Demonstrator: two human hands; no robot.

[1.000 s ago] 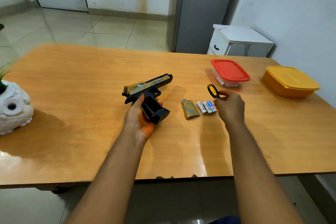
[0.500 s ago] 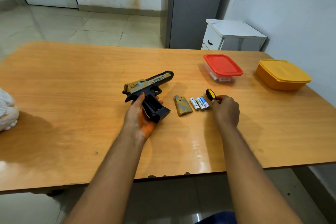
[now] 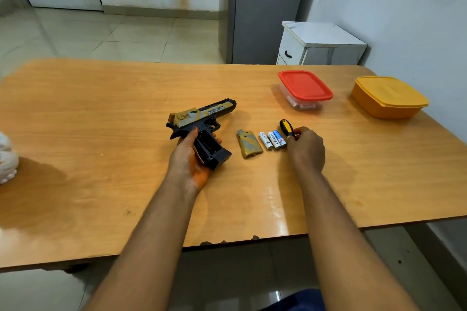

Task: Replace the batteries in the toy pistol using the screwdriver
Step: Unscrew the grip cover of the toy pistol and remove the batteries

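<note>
At the desk's (image 3: pixel 101 113) centre, left hand (image 3: pixel 188 159) wrapped round toy pistol (image 3: pixel 202 126), grip compartment open and apparently empty. At three o'clock of it, detached cover (image 3: pixel 249 143), three batteries (image 3: pixel 273 140), then right hand (image 3: pixel 305 146) pinching screwdriver (image 3: pixel 286 128). Judged halfway: cover off; loading and screwing shut remain.

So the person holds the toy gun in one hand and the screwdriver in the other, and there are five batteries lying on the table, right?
Nearly. The head view shows three batteries lying side by side on the table, not five. The rest holds: the left hand holds the toy pistol and the right hand holds the screwdriver.
</note>
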